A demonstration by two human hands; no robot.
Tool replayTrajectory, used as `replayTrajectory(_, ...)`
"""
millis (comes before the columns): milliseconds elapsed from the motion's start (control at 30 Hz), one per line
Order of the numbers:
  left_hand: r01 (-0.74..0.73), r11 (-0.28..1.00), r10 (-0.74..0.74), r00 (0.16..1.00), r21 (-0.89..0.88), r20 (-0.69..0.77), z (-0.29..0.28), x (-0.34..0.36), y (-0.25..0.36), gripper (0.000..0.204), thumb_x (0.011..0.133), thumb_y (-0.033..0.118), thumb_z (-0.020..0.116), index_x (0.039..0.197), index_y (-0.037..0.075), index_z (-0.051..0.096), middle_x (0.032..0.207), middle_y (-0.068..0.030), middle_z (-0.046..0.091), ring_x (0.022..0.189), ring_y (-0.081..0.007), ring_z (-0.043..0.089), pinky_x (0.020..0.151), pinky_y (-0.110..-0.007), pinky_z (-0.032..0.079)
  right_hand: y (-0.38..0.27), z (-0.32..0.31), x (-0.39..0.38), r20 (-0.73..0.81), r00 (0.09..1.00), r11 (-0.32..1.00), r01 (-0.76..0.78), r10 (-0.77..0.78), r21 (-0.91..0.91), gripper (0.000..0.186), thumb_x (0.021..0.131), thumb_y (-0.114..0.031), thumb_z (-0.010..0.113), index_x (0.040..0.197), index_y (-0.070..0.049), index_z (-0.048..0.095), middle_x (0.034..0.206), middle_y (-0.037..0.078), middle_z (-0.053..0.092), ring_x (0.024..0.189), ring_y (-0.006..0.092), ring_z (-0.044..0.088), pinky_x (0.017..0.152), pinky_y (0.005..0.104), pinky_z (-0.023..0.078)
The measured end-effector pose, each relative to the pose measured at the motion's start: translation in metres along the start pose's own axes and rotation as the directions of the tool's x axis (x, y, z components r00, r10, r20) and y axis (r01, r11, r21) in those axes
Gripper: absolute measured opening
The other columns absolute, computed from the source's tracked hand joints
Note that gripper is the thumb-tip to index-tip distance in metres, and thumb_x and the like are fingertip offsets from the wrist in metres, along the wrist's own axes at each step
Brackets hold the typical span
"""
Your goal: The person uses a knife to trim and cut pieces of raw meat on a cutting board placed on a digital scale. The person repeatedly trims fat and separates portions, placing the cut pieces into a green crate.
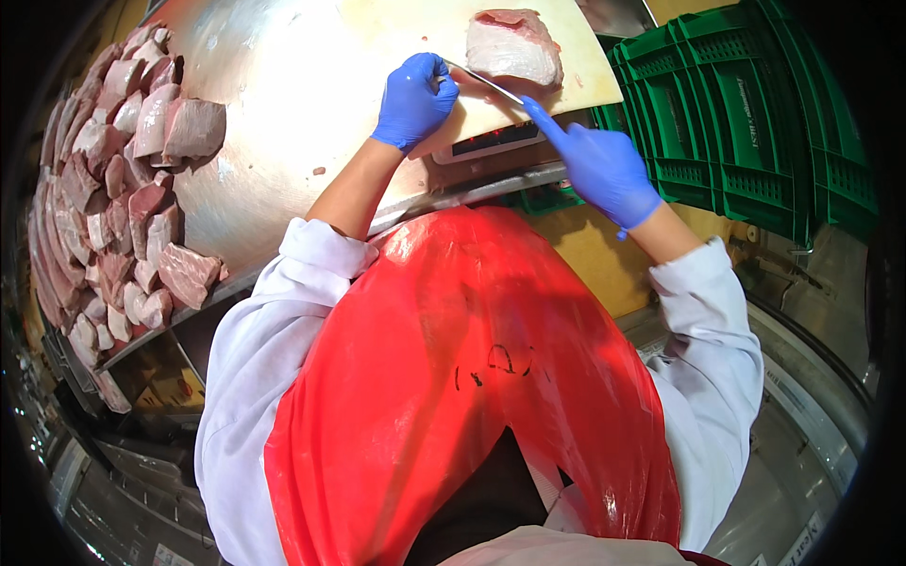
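A thin knife lies slantwise between my hands, its blade in front of a pale, fat-covered piece of meat on the white cutting board. My right hand, in a blue glove, is closed round the knife's handle, which the fingers hide. Its index finger stretches along the blade. My left hand, gloved in blue too, is closed in a fist beside the blade's far end. Whether anything sits in its fingers is hidden.
Many cut meat pieces are heaped on the left of the metal table. Green crates stand at the right. A scale-like device with a lit display sits under the board's near edge. My red apron is close to the table.
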State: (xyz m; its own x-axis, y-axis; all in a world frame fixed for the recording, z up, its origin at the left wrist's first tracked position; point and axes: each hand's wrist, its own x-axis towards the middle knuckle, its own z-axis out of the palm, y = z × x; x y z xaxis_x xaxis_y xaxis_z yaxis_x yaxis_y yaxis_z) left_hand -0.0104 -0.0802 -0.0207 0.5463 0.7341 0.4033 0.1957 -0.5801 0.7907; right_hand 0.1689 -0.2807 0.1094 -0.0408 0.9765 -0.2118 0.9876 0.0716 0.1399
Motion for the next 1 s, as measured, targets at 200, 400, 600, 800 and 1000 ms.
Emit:
replayTrajectory(200, 0.07, 0.996, -0.064, 0.991, 0.046, -0.12, -0.017, -0.003, -0.006, 0.011, 0.083, 0.012, 0.067, 0.089, 0.003, 0.064, 0.081, -0.0178, 0.067, 0.072, -0.0335, 0.067, 0.07, -0.04, 0.055, 0.043, 0.01, -0.062, 0.101, 0.995, 1.0, 0.018, -0.016, -0.018, 0.094, 0.084, -0.001, 0.061, 0.164, -0.028, 0.022, 0.075, 0.01, 0.062, 0.057, 0.0305, 0.064, 0.05, 0.0429, 0.051)
replayTrajectory(400, 0.15, 0.91, -0.206, 0.973, -0.387, -0.107, -0.062, 0.012, 0.032, 0.004, 0.091, 0.004, 0.068, 0.092, 0.001, 0.066, 0.084, 0.0002, 0.069, 0.077, -0.0062, 0.061, 0.071, -0.023, 0.053, 0.076, 0.056, -0.108, 0.044, 0.999, 0.999, 0.022, -0.024, 0.029, 0.091, 0.085, -0.002, 0.062, 0.164, -0.03, 0.024, 0.071, 0.01, 0.057, 0.055, 0.0315, 0.059, 0.05, 0.0439, 0.049)
replayTrajectory(600, -0.064, 0.945, 0.09, 0.994, -0.321, 0.067, -0.047, 0.09, 0.123, 0.01, 0.088, 0.01, 0.063, 0.095, 0.002, 0.064, 0.086, -0.0055, 0.062, 0.076, -0.0124, 0.06, 0.074, -0.026, 0.051, 0.091, 0.105, -0.158, -0.208, 0.973, 0.893, 0.003, 0.101, 0.45, 0.079, 0.088, -0.006, 0.064, 0.16, -0.026, 0.036, 0.076, 0.013, 0.062, 0.06, 0.034, 0.062, 0.054, 0.0457, 0.05)
replayTrajectory(800, -0.152, 0.971, 0.216, 0.892, -0.186, 0.396, 0.08, 0.151, 0.208, 0.016, 0.086, 0.016, 0.066, 0.09, 0.0, 0.064, 0.072, -0.0124, 0.06, 0.075, -0.0248, 0.063, 0.071, -0.038, 0.052, 0.071, 0.149, -0.176, -0.209, 0.902, 0.631, -0.085, 0.377, 0.771, 0.069, 0.093, -0.007, 0.062, 0.158, -0.022, 0.041, 0.072, 0.016, 0.062, 0.058, 0.0333, 0.06, 0.057, 0.0422, 0.049)
replayTrajectory(1000, -0.643, 0.753, 0.532, 0.72, 0.14, 0.446, 0.058, 0.051, 0.135, 0.028, 0.083, 0.009, 0.074, 0.11, 0.005, 0.067, 0.101, -0.0116, 0.068, 0.091, -0.0322, 0.064, 0.082, -0.041, 0.052, 0.047, 0.182, -0.209, 0.06, 0.829, 0.3, -0.268, 0.557, 0.915, 0.078, 0.094, -0.008, 0.061, 0.164, -0.019, 0.026, 0.068, 0.014, 0.064, 0.057, 0.0244, 0.06, 0.058, 0.0384, 0.049)
